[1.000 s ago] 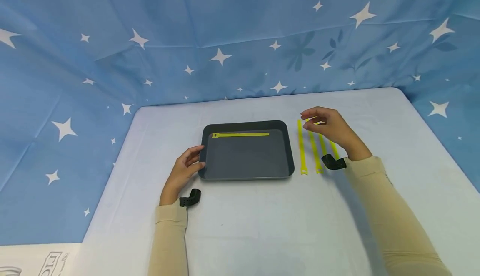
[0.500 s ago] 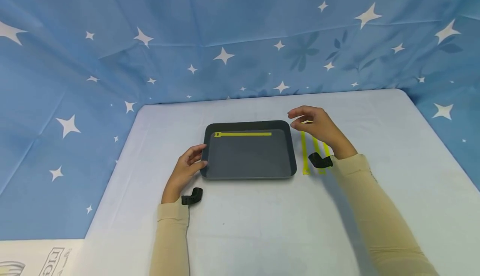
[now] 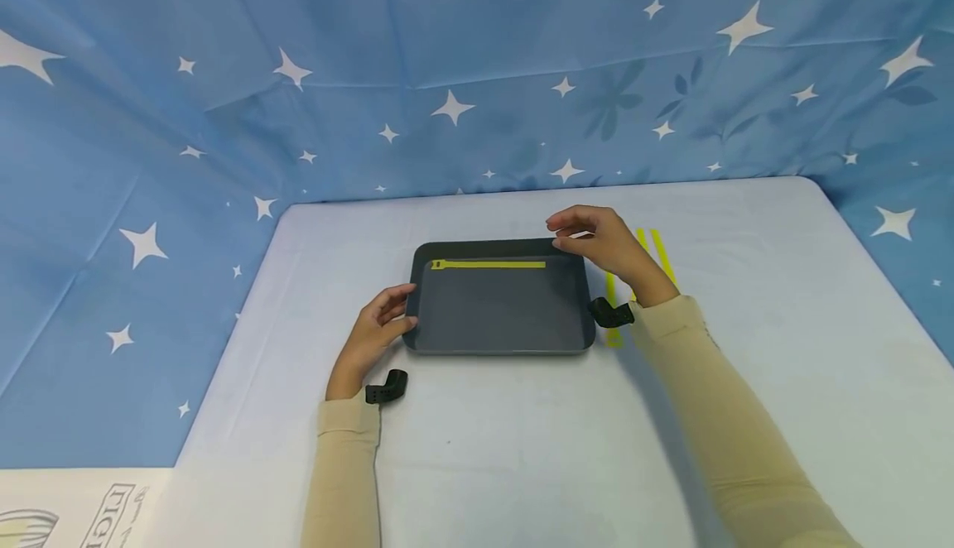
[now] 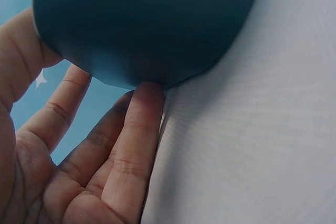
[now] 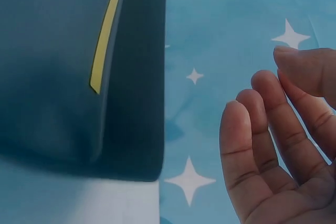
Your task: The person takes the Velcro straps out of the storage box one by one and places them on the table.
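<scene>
A dark grey tray (image 3: 503, 312) lies on the white table, with one yellow cable strap (image 3: 492, 265) laid along its far side, slotted head to the left. My left hand (image 3: 368, 333) holds the tray's left end, thumb and fingers at the rim; in the left wrist view a fingertip (image 4: 149, 95) touches the outer wall. Over the far right corner of the tray hovers my right hand (image 3: 596, 242), its fingers loosely bent. The right wrist view shows nothing between those fingers (image 5: 236, 140). Several more yellow straps (image 3: 662, 254) lie right of the tray, partly hidden beneath the right arm.
Behind the table (image 3: 492, 449) hangs a blue curtain (image 3: 477, 60) with white stars, which also covers both sides. A pale printed sheet (image 3: 82, 507) shows at the lower left. Each wrist wears a black device (image 3: 387, 386).
My right hand has moved left, from above the loose straps to the tray's far right corner. The left hand stays at the tray. The whole view has shifted slightly.
</scene>
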A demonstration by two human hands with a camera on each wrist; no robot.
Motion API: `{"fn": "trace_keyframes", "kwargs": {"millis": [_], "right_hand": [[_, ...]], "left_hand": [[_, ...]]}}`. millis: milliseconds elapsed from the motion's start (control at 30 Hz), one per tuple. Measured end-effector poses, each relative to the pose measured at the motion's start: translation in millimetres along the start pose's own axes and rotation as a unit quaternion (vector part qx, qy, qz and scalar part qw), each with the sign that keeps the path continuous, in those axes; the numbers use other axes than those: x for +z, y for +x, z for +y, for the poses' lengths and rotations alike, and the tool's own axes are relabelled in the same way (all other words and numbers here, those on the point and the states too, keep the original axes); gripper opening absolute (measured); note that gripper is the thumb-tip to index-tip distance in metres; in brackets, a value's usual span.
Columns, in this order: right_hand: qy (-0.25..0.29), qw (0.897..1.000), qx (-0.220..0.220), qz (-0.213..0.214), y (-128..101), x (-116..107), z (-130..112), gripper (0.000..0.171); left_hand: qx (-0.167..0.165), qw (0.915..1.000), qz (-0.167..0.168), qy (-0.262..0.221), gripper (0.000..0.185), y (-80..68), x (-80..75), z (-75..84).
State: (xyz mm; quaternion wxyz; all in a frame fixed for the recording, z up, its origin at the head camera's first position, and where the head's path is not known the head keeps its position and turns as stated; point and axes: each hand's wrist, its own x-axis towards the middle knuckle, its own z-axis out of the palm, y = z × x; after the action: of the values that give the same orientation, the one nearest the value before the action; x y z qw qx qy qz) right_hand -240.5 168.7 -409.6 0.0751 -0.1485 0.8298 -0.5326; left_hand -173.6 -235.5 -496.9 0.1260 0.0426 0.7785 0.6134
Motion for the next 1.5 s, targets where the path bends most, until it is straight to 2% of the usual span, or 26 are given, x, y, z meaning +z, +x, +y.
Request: {"fn": "trace_keyframes", "kwargs": {"millis": [733,1233,1500], "right_hand": [[0.021,0.999,0.017,-0.047,30,36,12,0.033],[0.026,0.997,0.008,-0.073,46,63,14,0.032],[0.027,0.996,0.03,-0.075,53,74,18,0.033]], "left_hand": [[0.007,0.9999,0.007,0.004,0.059,2.6,0.0,0.4],[0.008,1.0,0.004,-0.002,0.06,1.6,0.6,1.7],[0.004,1.0,0.005,-0.002,0.06,0.8,0.0,3.5]]}}
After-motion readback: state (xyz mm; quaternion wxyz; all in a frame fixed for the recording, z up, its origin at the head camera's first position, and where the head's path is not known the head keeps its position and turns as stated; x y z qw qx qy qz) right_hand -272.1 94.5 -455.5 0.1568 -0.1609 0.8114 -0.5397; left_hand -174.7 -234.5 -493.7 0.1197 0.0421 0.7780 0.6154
